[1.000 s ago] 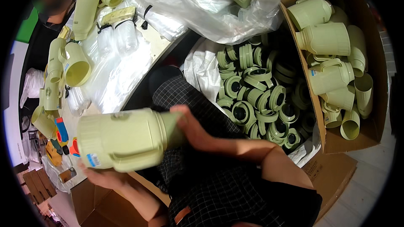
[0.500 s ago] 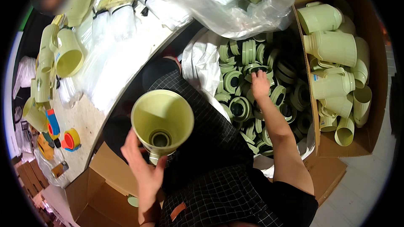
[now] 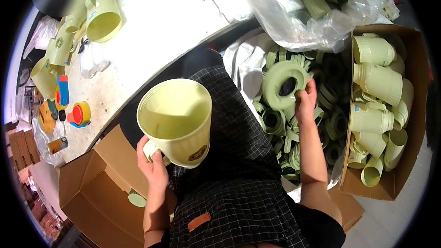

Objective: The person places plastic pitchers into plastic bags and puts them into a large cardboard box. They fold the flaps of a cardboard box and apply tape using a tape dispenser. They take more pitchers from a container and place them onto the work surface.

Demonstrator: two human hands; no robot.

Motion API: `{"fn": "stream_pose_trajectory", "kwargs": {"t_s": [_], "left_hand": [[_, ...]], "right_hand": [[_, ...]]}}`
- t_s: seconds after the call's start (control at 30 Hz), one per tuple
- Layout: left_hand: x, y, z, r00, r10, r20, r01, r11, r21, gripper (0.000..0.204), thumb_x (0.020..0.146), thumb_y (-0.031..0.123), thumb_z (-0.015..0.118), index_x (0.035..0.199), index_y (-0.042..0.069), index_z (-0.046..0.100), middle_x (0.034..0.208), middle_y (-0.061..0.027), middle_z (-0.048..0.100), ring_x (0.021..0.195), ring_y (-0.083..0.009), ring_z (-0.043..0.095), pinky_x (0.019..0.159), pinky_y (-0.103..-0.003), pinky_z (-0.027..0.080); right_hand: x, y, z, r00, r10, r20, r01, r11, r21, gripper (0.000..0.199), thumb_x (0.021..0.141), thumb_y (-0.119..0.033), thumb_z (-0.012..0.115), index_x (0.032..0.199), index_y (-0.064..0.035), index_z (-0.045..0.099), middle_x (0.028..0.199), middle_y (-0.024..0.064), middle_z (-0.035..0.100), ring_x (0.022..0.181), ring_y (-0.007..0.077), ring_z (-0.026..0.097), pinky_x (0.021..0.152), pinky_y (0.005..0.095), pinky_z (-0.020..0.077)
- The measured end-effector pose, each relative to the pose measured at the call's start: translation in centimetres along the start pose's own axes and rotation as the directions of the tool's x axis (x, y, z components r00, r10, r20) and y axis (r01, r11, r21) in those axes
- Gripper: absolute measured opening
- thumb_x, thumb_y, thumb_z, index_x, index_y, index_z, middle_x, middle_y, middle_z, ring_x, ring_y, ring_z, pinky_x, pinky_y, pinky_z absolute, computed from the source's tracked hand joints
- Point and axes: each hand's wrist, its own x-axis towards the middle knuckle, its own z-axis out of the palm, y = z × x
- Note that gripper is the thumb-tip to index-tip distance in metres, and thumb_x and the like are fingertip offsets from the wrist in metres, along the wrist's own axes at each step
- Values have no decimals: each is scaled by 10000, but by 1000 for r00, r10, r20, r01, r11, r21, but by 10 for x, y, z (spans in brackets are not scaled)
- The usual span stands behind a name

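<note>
My left hand (image 3: 154, 164) is closed round the handle of a pale green jug body (image 3: 177, 119), held over my lap with its wide round mouth tilted up toward me. Between the fingers and thumb of my right hand (image 3: 305, 103) is a green plastic ring (image 3: 281, 79) with a hole through its middle, raised above the pile. Beneath it, many similar green ring parts (image 3: 294, 156) fill a white sack (image 3: 243, 62). The fingertips of my right hand are partly hidden behind the ring.
A cardboard box (image 3: 372, 192) of pale green jug bodies stands at the right. On the left table (image 3: 98, 121) are more jug bodies (image 3: 104, 16), tape rolls (image 3: 80, 114) and white bags. Clear plastic film (image 3: 317, 36) drapes at the top. An open carton (image 3: 105, 202) sits lower left.
My right hand has lifted a green ring out of the pile in the sack. The jug body in my left hand has turned, so its outer side shows more. The whole view has shifted.
</note>
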Motion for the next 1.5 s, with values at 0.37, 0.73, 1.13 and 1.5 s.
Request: {"fn": "stream_pose_trajectory", "kwargs": {"t_s": [0.37, 0.73, 1.13, 1.5], "left_hand": [[12, 9, 5, 974, 95, 206, -113, 991, 76, 537, 1004, 396, 557, 1352, -12, 525, 1339, -176, 605, 1200, -261, 598, 1020, -376, 454], [21, 11, 5, 906, 198, 375, -160, 979, -129, 436, 934, 80, 587, 1350, -32, 515, 1416, -241, 539, 1305, -354, 545, 1075, -390, 429], [-13, 21, 11, 945, 61, 320, -130, 972, 197, 520, 863, 116, 688, 1326, 20, 472, 1480, -234, 458, 1155, -395, 622, 951, -406, 527], [-28, 42, 29, 908, 113, 404, -300, 849, 436, 791, 814, 308, 769, 1445, 33, 379, 1399, -219, 536, 1010, -389, 676, 832, -436, 562]], "right_hand": [[-94, -8, 114, 525, -400, 752, 814, 493, -306, 530, 628, -180, 852, 1110, -48, 676, 1046, 138, 563, 938, 322, 552, 790, 448, 447], [-38, -122, 179, 190, -299, 935, 804, 594, 27, 671, 815, -543, 711, 1222, -12, 676, 869, 73, 554, 811, 243, 518, 708, 348, 422], [-73, -113, 180, 424, -149, 893, 728, 643, -239, 573, 959, -491, 549, 1247, -5, 647, 861, 111, 535, 803, 262, 488, 752, 380, 412], [-59, -115, 208, 608, 210, 766, 398, 754, -522, 426, 995, -305, 522, 1257, 21, 598, 922, 160, 560, 860, 313, 556, 779, 390, 457]]}}
